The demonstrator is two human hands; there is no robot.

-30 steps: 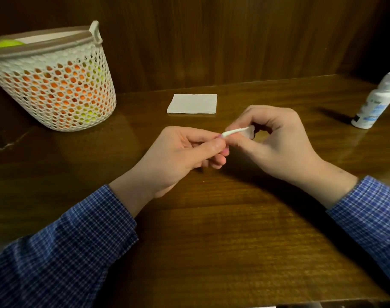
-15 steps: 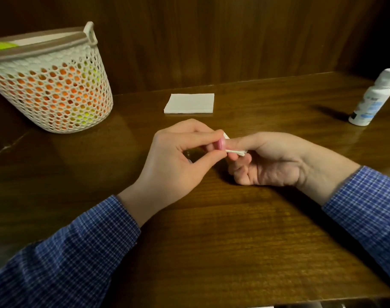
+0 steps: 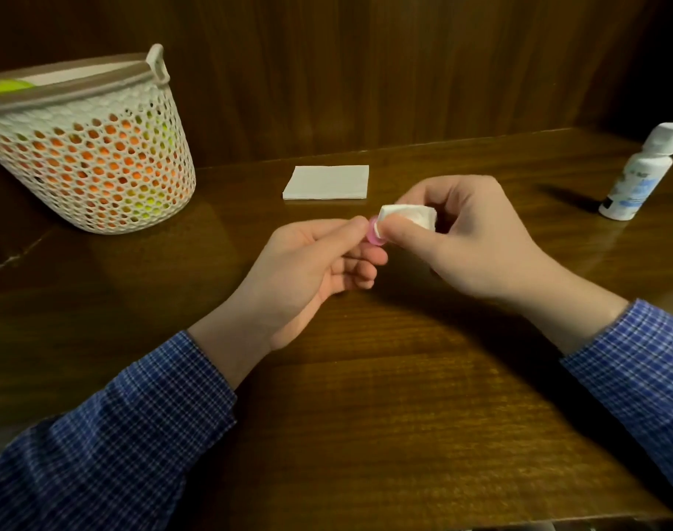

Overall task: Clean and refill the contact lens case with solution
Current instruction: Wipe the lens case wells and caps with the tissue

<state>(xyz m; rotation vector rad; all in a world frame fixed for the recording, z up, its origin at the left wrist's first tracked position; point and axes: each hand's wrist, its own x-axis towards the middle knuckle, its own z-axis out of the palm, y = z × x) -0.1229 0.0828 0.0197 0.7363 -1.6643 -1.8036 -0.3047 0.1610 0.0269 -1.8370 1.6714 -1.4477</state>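
Above the middle of the tabletop [image 3: 365,435], the left hand [image 3: 308,270] pinches a small pink lens-case piece [image 3: 374,233], mostly hidden by fingers, its facing unclear. The right hand [image 3: 476,239] grips a folded white tissue [image 3: 407,217] pressed against it.

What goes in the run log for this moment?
left hand: holds pink cap | right hand: presses folded tissue on it | bottle: shut

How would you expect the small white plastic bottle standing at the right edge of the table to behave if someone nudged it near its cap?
The small white plastic bottle looks tall and narrow on a small base, so a push near the cap would probably tip it rather than slide it. The glossy wooden table may offer little grip. It is probably light for its size, though its fill level cannot be seen.
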